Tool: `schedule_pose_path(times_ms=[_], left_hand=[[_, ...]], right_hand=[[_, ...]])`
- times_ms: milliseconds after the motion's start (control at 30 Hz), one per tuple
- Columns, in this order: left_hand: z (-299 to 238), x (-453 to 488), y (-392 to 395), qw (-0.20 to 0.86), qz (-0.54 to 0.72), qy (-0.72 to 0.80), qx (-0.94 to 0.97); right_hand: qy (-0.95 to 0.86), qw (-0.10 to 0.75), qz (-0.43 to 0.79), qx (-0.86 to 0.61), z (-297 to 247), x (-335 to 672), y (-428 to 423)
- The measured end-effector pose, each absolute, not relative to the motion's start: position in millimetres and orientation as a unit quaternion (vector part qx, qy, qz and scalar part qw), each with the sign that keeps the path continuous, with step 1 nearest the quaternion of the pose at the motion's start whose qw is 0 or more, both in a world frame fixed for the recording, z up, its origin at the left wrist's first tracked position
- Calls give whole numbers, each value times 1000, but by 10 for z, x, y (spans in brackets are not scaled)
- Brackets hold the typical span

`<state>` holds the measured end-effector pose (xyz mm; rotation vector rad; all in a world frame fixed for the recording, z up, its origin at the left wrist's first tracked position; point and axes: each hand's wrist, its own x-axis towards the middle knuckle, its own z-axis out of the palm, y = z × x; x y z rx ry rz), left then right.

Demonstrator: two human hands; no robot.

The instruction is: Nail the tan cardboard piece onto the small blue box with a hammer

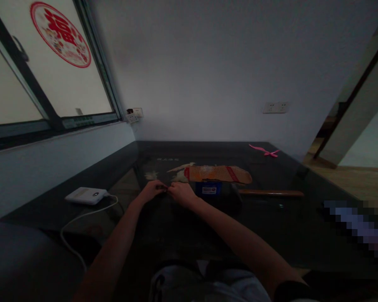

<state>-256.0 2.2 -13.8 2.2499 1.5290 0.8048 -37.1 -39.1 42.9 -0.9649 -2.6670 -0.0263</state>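
My left hand [154, 189] and my right hand [183, 193] are close together, low over the dark table. The fingers of both are pinched together, almost meeting. Between them is something small and dark reddish, too dim to name. Just beyond my right hand lies a flat orange-brown piece [219, 173] with red bands and a rounded right end. Pale, ragged scraps [180, 175] lie at its left end. A blue label or packet [208, 188] shows beside my right hand, near a dark object whose shape is lost in shadow.
A brown wooden stick [271, 193] lies right of the blue label. A white power bank [86, 196] with a white cable [82, 216] rests at left. A pink ribbon [266, 151] is at the back right. A pixelated patch [359, 224] covers something at the right edge.
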Motion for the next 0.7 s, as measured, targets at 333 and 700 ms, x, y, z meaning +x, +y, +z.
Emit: schedule_pose_path(times_ms=[333, 700], left_hand=[[-118, -2559, 42, 105, 259, 561, 779], [-157, -2581, 81, 88, 281, 562, 773]], right_hand=[[-905, 121, 23, -408, 145, -559, -36], [-914, 170, 45, -366, 92, -696, -164]])
